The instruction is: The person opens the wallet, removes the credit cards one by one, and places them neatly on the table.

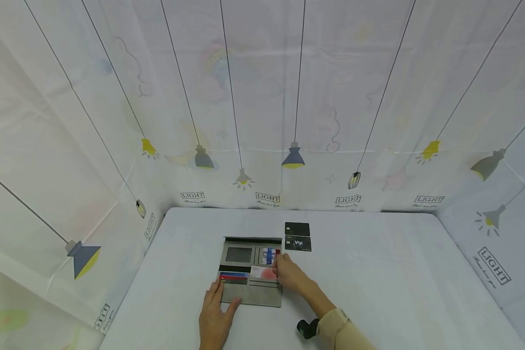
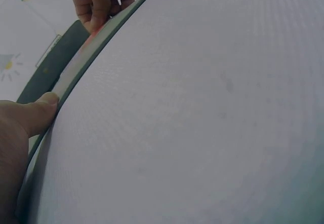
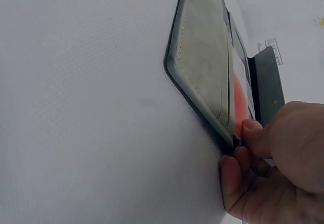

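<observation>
An unfolded grey wallet (image 1: 259,294) lies on the white table, with cards in its slots. My right hand (image 1: 290,273) is at its right edge, pinching the corner of a white card with a pink-red patch (image 1: 262,272). In the right wrist view the thumb lies on this card (image 3: 239,102), which sits partly in a slot. My left hand (image 1: 216,315) rests against the lower left of the wallet, its thumb touching the bottom edge. The left wrist view shows that thumb (image 2: 43,111) on the wallet's rim; the other left fingers are hidden there.
Two black cards, one plain (image 1: 297,229) and one marked Vip (image 1: 303,243), lie beyond the wallet's upper right corner. Blue and red cards (image 1: 234,275) fill the left slots. A patterned curtain (image 1: 262,97) stands behind the table (image 1: 398,282).
</observation>
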{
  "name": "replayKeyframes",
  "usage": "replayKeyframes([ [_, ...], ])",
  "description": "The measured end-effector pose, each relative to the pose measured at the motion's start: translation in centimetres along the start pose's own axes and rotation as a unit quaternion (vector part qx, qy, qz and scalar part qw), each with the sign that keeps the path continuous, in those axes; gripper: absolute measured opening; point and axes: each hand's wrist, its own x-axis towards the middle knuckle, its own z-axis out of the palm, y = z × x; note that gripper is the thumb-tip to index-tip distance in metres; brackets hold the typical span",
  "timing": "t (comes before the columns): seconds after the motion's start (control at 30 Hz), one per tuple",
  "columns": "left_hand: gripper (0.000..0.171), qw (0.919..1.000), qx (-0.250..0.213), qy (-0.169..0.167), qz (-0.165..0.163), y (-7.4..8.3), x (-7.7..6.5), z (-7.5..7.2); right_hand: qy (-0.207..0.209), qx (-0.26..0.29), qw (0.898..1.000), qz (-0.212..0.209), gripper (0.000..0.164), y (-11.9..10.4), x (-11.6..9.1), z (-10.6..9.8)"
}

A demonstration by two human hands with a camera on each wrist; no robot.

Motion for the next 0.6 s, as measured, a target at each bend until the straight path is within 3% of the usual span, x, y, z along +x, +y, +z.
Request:
replayKeyframes([
  [0.23, 0.074, 1.0, -0.005, -0.004, -0.003, -0.1, 0.0, -0.1, 0.002, -0.004, 1.0, -0.025, 0.006, 0.3, 0.1, -0.3],
  [0.6, 0.074, 1.0, -0.004, -0.007, -0.005, -0.1, 0.0, 0.0, -0.033, 0.031, 0.998, -0.048, 0.017, 0.8, -0.2, -1.6],
])
